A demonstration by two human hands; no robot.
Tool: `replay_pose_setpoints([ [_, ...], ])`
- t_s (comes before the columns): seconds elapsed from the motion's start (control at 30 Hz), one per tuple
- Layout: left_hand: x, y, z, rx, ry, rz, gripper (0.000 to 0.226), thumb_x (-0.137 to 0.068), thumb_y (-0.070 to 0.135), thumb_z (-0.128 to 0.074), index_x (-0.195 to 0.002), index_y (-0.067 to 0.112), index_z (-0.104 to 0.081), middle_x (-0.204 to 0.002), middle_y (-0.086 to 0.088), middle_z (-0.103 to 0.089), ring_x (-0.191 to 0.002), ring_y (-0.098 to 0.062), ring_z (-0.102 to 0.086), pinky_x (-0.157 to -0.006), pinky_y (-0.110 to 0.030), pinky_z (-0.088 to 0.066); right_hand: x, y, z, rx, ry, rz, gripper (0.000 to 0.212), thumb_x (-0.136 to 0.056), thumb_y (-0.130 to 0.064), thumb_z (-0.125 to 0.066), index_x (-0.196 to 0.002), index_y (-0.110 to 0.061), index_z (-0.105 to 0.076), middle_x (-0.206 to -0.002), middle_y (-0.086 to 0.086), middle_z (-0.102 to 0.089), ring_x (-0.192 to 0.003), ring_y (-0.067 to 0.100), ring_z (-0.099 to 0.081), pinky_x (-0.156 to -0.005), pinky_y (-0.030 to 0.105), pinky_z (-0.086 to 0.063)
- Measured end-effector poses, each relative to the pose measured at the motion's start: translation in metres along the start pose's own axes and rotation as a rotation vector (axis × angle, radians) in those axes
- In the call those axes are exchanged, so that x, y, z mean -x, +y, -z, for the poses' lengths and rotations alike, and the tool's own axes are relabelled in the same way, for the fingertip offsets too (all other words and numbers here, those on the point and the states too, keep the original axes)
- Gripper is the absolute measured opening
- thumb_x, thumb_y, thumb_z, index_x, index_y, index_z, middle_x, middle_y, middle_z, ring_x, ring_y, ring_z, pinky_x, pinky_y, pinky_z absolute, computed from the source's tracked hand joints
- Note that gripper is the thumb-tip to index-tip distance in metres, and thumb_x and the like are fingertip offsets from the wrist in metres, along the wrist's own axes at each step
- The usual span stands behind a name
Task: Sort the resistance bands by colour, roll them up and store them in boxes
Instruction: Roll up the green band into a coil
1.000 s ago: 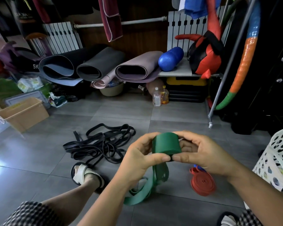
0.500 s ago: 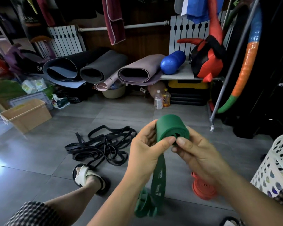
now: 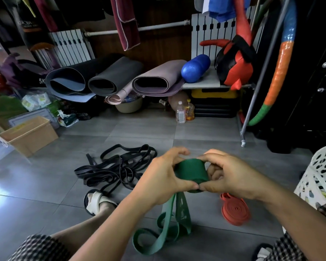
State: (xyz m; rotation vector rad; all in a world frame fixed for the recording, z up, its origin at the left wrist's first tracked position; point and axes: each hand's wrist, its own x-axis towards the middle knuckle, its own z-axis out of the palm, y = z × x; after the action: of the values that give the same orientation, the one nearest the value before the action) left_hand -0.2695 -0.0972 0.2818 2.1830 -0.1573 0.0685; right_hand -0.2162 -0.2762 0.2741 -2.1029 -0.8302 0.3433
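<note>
Near centre, over grey tiled floor (image 3: 45, 185): open floor stretches far and left.
- Tan box (image 3: 29, 136), far left edge.
- Black bands (image 3: 117, 166), loose tangle on the floor, left of the hands.
- Left hand (image 3: 164, 178) and right hand (image 3: 231, 176), fingers and thumbs curled round the rolled part of the green band (image 3: 190, 170). Its tail hangs to the near floor.
- Red band (image 3: 234, 209), coiled on the floor, right.

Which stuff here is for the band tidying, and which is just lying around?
Part of the job: green band, held by left hand and right hand; black bands; red band; brown box.
Just lying about: rolled mats; blue roller; two bottles; striped hoop.
</note>
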Motion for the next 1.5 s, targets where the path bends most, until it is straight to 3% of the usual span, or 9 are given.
replay_pose_setpoints([
  [0.23, 0.004, -0.005, -0.008, 0.592, 0.094, 0.023, 0.057, -0.054, 0.010, -0.082, -0.105, 0.021, -0.059, -0.096, 0.007, -0.072, -0.093, -0.007, -0.066, -0.080, -0.019, -0.052, -0.001, 0.007, 0.001, -0.685, 0.085, 0.036, 0.063, -0.044, -0.048, -0.087, -0.101, -0.028, -0.069, -0.093, 0.012, -0.068, -0.077, 0.018, -0.063, -0.065, 0.020, -0.050],
  [0.37, 0.009, 0.001, -0.025, 0.844, 0.228, 0.061, 0.050, -0.058, 0.005, -0.079, -0.103, 0.018, -0.060, -0.085, 0.007, -0.074, -0.082, -0.003, -0.068, -0.069, -0.014, -0.050, -0.003, 0.003, -0.008, -0.949, 0.151, 0.093, 0.071, -0.047, -0.041, -0.088, -0.108, -0.015, -0.063, -0.092, 0.002, -0.071, -0.077, 0.009, -0.065, -0.061, 0.018, -0.050],
  [0.53, 0.006, 0.014, -0.039, 1.080, 0.371, 0.063, 0.054, -0.058, -0.001, -0.079, -0.106, 0.016, -0.061, -0.098, -0.006, -0.072, -0.092, -0.016, -0.068, -0.078, -0.023, -0.055, -0.007, -0.002, -0.033, -1.278, 0.131, 0.153, 0.046, -0.053, -0.036, -0.087, -0.093, -0.018, -0.074, -0.087, 0.001, -0.070, -0.079, 0.008, -0.065, -0.067, 0.017, -0.052],
  [0.63, 0.007, 0.007, -0.026, 0.738, 0.362, -0.025, 0.042, -0.065, -0.001, -0.074, -0.098, 0.022, -0.064, -0.088, 0.006, -0.074, -0.086, -0.007, -0.068, -0.075, -0.016, -0.051, -0.007, 0.001, -0.020, -1.090, 0.105, 0.075, 0.060, -0.047, -0.043, -0.088, -0.101, -0.024, -0.071, -0.091, -0.002, -0.067, -0.072, 0.006, -0.061, -0.063, 0.016, -0.050],
  [0.77, 0.006, -0.004, -0.003, 0.165, 0.188, -0.085, 0.038, -0.070, 0.010, -0.079, -0.099, 0.027, -0.063, -0.095, 0.006, -0.069, -0.095, -0.008, -0.064, -0.087, -0.017, -0.048, 0.000, 0.011, 0.009, -0.225, 0.129, -0.012, 0.099, -0.039, -0.066, -0.080, -0.127, -0.044, -0.041, -0.117, -0.024, -0.044, -0.073, 0.000, -0.053, -0.068, 0.014, -0.045],
  [0.93, 0.002, 0.003, -0.002, -0.175, 0.046, -0.059, 0.049, -0.069, 0.023, -0.079, -0.115, 0.027, -0.061, -0.105, 0.008, -0.063, -0.100, -0.010, -0.058, -0.092, -0.029, -0.046, -0.001, 0.002, 0.003, 0.182, 0.037, 0.024, 0.058, -0.063, -0.029, -0.083, -0.112, -0.034, -0.053, -0.089, -0.021, -0.050, -0.077, -0.005, -0.049, -0.066, 0.010, -0.039],
  [1.07, 0.001, -0.007, -0.005, 0.229, 0.052, 0.032, 0.067, -0.062, 0.019, -0.085, -0.120, 0.029, -0.053, -0.109, 0.011, -0.063, -0.105, -0.008, -0.060, -0.092, -0.018, -0.047, -0.003, 0.012, 0.005, -0.316, 0.060, -0.024, 0.058, -0.044, -0.050, -0.087, -0.096, -0.045, -0.063, -0.091, 0.017, -0.065, -0.073, 0.038, -0.058, -0.065, 0.041, -0.052],
  [1.3, 0.004, -0.006, -0.021, 0.779, 0.212, -0.018, 0.050, -0.060, 0.002, -0.078, -0.103, 0.020, -0.059, -0.089, 0.012, -0.073, -0.087, -0.002, -0.067, -0.073, -0.014, -0.050, -0.005, 0.005, -0.010, -0.943, 0.132, 0.066, 0.069, -0.040, -0.042, -0.090, -0.101, -0.018, -0.068, -0.079, -0.002, -0.068, -0.057, 0.005, -0.054, -0.046, 0.016, -0.042],
  [1.5, 0.000, 0.009, -0.032, 0.865, 0.298, -0.058, 0.038, -0.068, -0.001, -0.072, -0.101, 0.015, -0.062, -0.086, 0.005, -0.073, -0.085, -0.005, -0.067, -0.073, -0.015, -0.050, -0.010, 0.002, -0.030, -1.194, 0.192, 0.156, 0.038, -0.049, -0.042, -0.088, -0.079, -0.025, -0.072, -0.072, -0.005, -0.063, -0.058, 0.003, -0.053, -0.050, 0.015, -0.044],
])
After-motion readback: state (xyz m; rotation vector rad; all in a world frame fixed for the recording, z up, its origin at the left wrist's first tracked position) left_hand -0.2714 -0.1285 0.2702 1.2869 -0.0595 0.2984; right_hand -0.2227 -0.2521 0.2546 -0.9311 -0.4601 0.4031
